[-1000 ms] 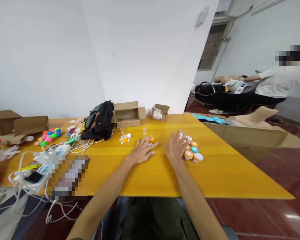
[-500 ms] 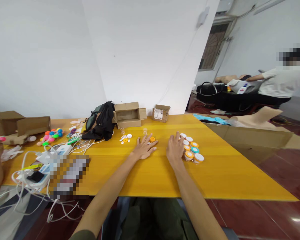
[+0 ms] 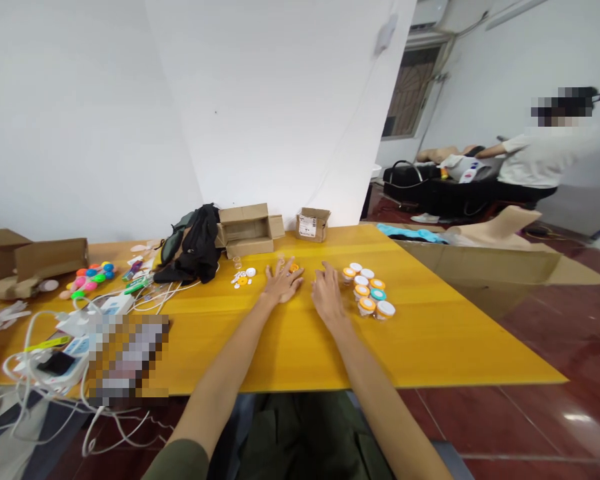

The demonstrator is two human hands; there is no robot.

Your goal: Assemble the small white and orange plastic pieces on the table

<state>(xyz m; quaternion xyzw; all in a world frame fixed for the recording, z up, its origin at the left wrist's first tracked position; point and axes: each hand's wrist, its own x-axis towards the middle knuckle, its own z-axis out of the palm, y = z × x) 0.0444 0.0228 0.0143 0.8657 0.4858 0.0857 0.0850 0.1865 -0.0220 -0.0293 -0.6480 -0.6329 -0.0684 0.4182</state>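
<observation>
My left hand [image 3: 281, 285] is over the table with its fingers spread and nothing visible in its grip. Just past its fingertips lies an orange lid [image 3: 294, 267], partly covered, and a clear little cup [image 3: 281, 259] is behind it. My right hand [image 3: 329, 293] is close by on the right, fingers loosely stretched forward, holding nothing that I can see. To its right stands a cluster of small clear jars with white, orange and teal lids [image 3: 377, 293]. Left of my left hand are small loose white and orange pieces [image 3: 243, 280] and another clear cup [image 3: 237, 263].
At the back are an open cardboard box [image 3: 249, 230], a smaller box [image 3: 313, 225] and a black backpack [image 3: 195, 243]. Colourful balls [image 3: 93, 279], a power strip [image 3: 87, 343] and white cables occupy the left. Another person [image 3: 540, 157] sits across the room.
My right hand has moved left, away from the jars, uncovering an orange-lidded one. My left hand stays spread near the orange lid. The whole view has shifted slightly.
</observation>
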